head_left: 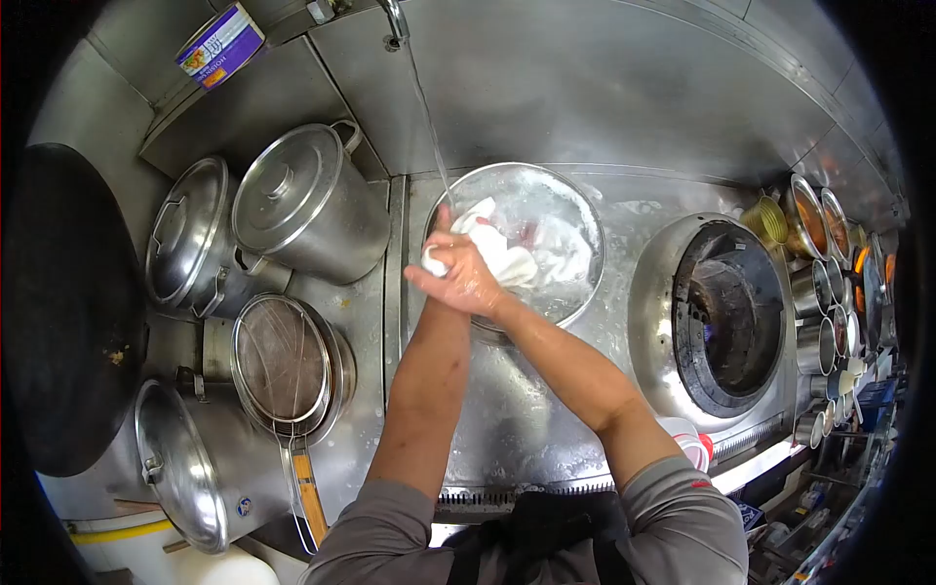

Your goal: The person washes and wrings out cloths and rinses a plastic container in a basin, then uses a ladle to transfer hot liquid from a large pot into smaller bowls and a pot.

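Note:
A wet white cloth is bunched between my hands over a round metal basin of cloudy, sudsy water. My right hand crosses in front, closed on the cloth with its fingers pointing left. Behind it, my left hand is mostly covered; some of its fingers show at the basin's left rim, against the cloth. More white fabric or foam spreads through the water to the right, and I cannot tell which. From the faucet, a thin stream of water falls beside my fingers.
Left stand lidded steel pots, a mesh strainer with a wooden handle and a large dark wok. A round burner is right of the basin. Several metal containers line the far right. A purple-labelled can sits upper left.

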Tool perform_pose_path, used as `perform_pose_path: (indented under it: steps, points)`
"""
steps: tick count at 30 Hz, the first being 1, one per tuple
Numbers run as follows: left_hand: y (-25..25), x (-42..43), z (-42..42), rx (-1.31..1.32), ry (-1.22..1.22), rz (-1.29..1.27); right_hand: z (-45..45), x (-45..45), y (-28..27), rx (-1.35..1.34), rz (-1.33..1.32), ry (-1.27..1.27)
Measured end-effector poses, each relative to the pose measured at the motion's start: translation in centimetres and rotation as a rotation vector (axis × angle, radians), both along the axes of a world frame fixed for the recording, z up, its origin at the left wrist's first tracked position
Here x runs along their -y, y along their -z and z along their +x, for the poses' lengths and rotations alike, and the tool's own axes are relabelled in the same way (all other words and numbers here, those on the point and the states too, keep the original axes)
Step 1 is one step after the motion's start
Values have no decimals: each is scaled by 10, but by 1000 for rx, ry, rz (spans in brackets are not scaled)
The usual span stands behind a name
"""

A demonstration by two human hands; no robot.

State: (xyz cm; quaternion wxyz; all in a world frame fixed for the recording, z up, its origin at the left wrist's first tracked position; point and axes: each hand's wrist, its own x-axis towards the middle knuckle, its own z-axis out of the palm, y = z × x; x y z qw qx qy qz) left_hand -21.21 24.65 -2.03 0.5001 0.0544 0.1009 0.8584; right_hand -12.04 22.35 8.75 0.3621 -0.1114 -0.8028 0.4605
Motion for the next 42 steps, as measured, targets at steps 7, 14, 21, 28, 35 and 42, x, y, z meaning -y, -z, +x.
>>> perform_pose_path:
  steps: [7,14,21,28,35,42]
  points:
    - [-8,-4,-11,-446,-162,-663,-27,-79,61,275,174,514]
    - [5,5,24,-1499,-208,-1196,-26,-139,205,448,479,403]
    - [-65,27,14,-1914,-4,-994,34,-137,-9,764,279,-82]
    - [-211,0,34,-1765,30,-652,67,-140,-119,116,-292,59]
    - [-280,-12,49,-1538,-28,-588,86,-85,-44,-31,-697,-155]
    - [-277,6,50,-1059,-112,-455,105,-113,75,37,-805,251]
